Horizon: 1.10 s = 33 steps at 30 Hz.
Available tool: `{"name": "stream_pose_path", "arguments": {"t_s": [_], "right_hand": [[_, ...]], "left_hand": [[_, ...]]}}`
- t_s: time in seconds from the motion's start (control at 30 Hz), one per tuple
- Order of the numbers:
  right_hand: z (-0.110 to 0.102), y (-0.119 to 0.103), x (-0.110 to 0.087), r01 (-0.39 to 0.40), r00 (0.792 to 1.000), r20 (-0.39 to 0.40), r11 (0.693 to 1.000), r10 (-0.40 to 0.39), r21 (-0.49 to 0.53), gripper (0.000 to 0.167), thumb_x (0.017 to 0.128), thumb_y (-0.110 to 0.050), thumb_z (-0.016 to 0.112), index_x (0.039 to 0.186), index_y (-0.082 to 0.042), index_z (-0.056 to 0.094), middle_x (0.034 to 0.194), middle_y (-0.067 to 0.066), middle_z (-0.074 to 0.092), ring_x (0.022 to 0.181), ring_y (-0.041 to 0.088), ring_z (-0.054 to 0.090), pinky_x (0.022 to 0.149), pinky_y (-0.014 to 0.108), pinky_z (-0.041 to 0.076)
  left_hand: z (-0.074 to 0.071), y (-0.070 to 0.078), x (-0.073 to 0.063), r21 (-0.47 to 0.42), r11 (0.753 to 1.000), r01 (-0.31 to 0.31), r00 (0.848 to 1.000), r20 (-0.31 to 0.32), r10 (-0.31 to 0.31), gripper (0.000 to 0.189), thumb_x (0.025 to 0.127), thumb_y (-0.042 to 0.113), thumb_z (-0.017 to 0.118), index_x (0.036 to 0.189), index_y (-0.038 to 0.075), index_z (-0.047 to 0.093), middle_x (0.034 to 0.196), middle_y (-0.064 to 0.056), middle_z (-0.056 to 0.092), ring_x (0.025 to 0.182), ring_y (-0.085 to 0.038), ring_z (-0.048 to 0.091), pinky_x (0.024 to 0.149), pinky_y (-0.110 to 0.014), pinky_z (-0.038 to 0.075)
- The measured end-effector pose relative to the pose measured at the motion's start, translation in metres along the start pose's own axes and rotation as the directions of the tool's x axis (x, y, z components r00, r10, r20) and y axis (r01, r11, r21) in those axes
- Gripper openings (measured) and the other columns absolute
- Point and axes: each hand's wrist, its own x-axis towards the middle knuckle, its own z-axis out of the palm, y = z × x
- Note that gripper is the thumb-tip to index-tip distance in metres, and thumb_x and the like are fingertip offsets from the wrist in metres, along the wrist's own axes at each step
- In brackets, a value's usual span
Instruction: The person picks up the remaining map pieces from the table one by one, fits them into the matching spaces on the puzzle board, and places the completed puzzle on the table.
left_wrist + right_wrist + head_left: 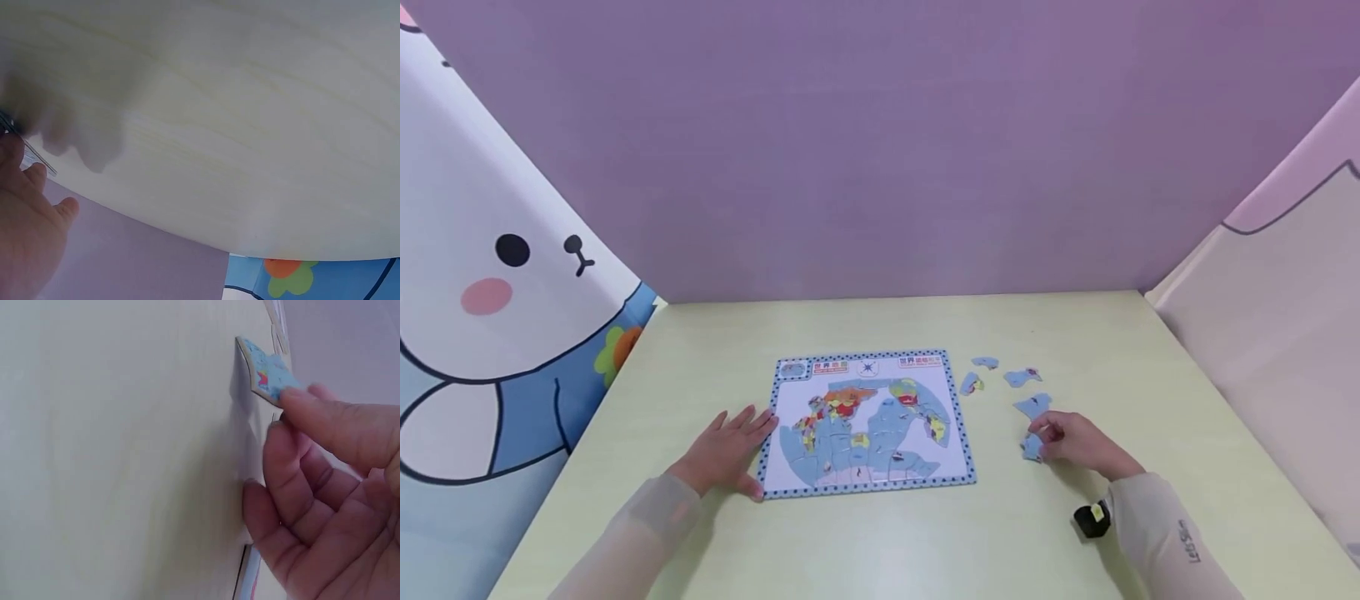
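A world-map puzzle board (pixel 955 417) with a blue dotted border lies on the table, partly filled with pieces and showing white gaps. My left hand (pixel 726 448) rests at its left edge, fingers spread, fingertips on the border. To the right of the board, my right hand (pixel 1075 442) pinches a light-blue puzzle piece (pixel 265 372) between thumb and fingers. In the right wrist view that piece is tilted up off the table and bears a small red and yellow mark. Just beyond the hand lies another blue piece (pixel 1034 405).
More loose pieces lie right of the board: a blue one (pixel 985 362), a yellow-and-blue one (pixel 972 383) and one with a pinkish end (pixel 1022 377). A small black object (pixel 1092 521) is by the right sleeve. A purple wall (pixel 880 167) stands behind the table.
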Motion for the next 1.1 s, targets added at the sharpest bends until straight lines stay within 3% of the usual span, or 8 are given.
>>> {"name": "stream_pose_path", "arguments": {"t_s": [0.2,0.5,0.7,1.1], "right_hand": [[-0.002,-0.004,0.001,-0.093,0.995,-0.017,0.995,0.094,0.019,0.028,0.079,0.004,0.067,0.106,0.011,0.063,0.082,0.003,0.06,0.077,0.018,0.05,0.067,0.025,0.044],[0.001,-0.008,0.007,-0.155,0.987,-0.041,0.988,0.154,-0.012,0.021,0.086,-0.001,0.064,0.104,0.01,0.067,0.094,0.011,0.068,0.084,0.017,0.055,0.074,0.029,0.049],[0.004,-0.011,0.012,-0.226,0.973,-0.054,0.974,0.225,-0.021,0.019,0.089,-0.008,0.066,0.1,0.007,0.069,0.087,0.005,0.068,0.078,0.015,0.054,0.071,0.029,0.047],[0.008,-0.021,0.02,-0.182,0.983,-0.031,0.983,0.182,0.002,0.016,0.092,-0.007,0.062,0.099,0.005,0.069,0.083,0.002,0.066,0.075,0.016,0.055,0.069,0.029,0.048]], "left_hand": [[-0.003,0.001,-0.001,-0.02,1.0,0.0,1.0,0.008,0.0,0.105,0.064,0.049,0.084,0.146,0.002,0.037,0.152,-0.016,0.032,0.141,-0.042,0.02,0.109,-0.064,0.014],[-0.001,0.0,-0.003,-0.03,1.0,0.006,1.0,0.007,-0.006,0.106,0.064,0.05,0.084,0.146,0.003,0.037,0.153,-0.016,0.032,0.141,-0.042,0.02,0.109,-0.065,0.014],[-0.001,0.0,-0.001,-0.021,1.0,0.002,1.0,0.013,-0.002,0.106,0.064,0.051,0.083,0.147,0.004,0.035,0.153,-0.014,0.031,0.142,-0.041,0.018,0.11,-0.063,0.013],[0.002,-0.003,-0.001,-0.004,1.0,-0.001,1.0,0.007,0.001,0.106,0.065,0.052,0.082,0.147,0.004,0.035,0.153,-0.014,0.031,0.141,-0.041,0.02,0.11,-0.064,0.014]]}}
